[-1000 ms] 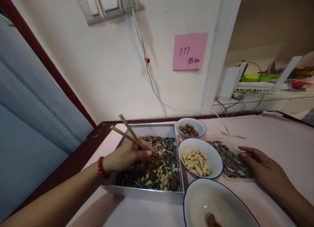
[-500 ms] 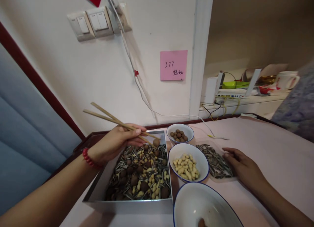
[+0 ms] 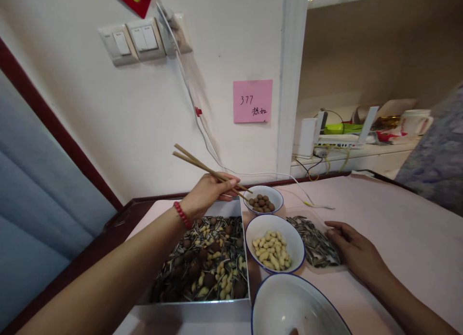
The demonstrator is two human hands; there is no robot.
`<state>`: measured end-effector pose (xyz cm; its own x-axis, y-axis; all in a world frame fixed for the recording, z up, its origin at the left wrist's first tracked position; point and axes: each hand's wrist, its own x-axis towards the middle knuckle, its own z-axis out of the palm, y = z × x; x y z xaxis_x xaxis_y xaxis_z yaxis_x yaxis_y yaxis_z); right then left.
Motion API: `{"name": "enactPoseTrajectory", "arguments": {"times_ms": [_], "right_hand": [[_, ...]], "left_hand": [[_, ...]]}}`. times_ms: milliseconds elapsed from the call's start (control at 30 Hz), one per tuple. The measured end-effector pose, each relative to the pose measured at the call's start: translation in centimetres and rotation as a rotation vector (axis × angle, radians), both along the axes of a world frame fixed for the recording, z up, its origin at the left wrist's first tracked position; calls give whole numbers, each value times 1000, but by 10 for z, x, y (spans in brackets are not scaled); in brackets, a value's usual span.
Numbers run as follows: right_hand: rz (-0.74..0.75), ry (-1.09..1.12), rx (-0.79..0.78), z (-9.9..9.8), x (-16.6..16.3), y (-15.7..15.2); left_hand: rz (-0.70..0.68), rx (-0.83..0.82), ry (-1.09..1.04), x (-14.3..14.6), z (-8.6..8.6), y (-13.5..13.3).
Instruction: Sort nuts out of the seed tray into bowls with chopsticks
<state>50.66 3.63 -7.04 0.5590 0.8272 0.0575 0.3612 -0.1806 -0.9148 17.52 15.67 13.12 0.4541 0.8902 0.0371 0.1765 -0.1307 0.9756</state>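
Pale wall (image 3: 217, 84) backs the pink-covered desk (image 3: 394, 207). Compared with 0.5 s ago, the left hand (image 3: 211, 190), fingers closed around 2 chopsticks (image 3: 202, 166), has shifted from above the mixed box (image 3: 202, 310) to the farthest bowl (image 3: 277, 196). Their tips meet its brown nuts (image 3: 261, 203), so the nut they carried has apparently reached the bowl; its release is unclear. The right hand (image 3: 356, 250), loosely curved, stays beside the seed container (image 3: 327, 268); its grip cannot be told.

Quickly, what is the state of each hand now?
Left hand: closed, holding two chopsticks.
Right hand: at the edge of the seed tray; whether it grips cannot be told.
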Motion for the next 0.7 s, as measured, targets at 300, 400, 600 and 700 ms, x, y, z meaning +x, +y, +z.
{"name": "enactPoseTrajectory", "arguments": {"times_ms": [300, 400, 600, 700], "right_hand": [[-6, -13, -59, -5, 5, 0], [-9, -27, -76, -2, 4, -1], [-19, -47, -91, 1, 3, -2], [-22, -55, -97, -1, 4, -2]], "left_hand": [[19, 14, 247, -72, -17, -22], [-18, 16, 311, -68, -32, -18], [-51, -17, 341, -56, -57, -5], [-56, -36, 338, -56, -67, -2]]}}
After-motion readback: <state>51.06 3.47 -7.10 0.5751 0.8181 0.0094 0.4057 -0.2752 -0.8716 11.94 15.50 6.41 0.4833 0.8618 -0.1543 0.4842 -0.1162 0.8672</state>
